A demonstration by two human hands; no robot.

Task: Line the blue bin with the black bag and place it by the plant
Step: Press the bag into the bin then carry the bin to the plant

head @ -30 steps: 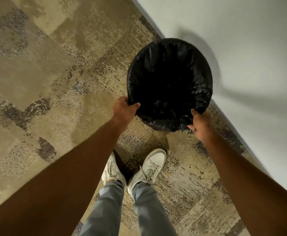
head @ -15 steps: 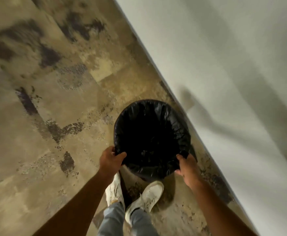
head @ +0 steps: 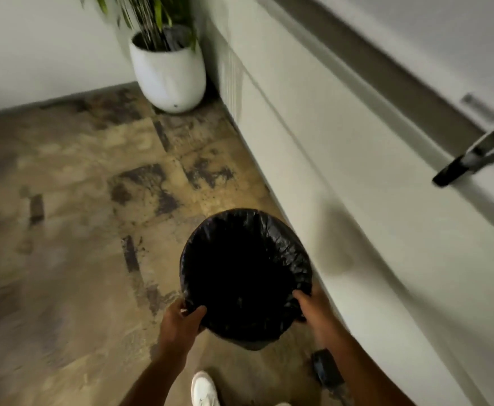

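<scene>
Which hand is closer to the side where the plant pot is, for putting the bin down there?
Left. The white round pot stands ahead and to the left, and the left hand grips that side of the black-bag-lined bin. The right hand is beside the white wall. Both will probably lower it together.

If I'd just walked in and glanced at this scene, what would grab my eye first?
Probably the round bin low in the middle, its rim wrapped in a shiny black bag, gripped at the near edge by the left hand and right hand. Next, the white planter with green leaves in the far corner, beside the pale wall unit along the right.
</scene>
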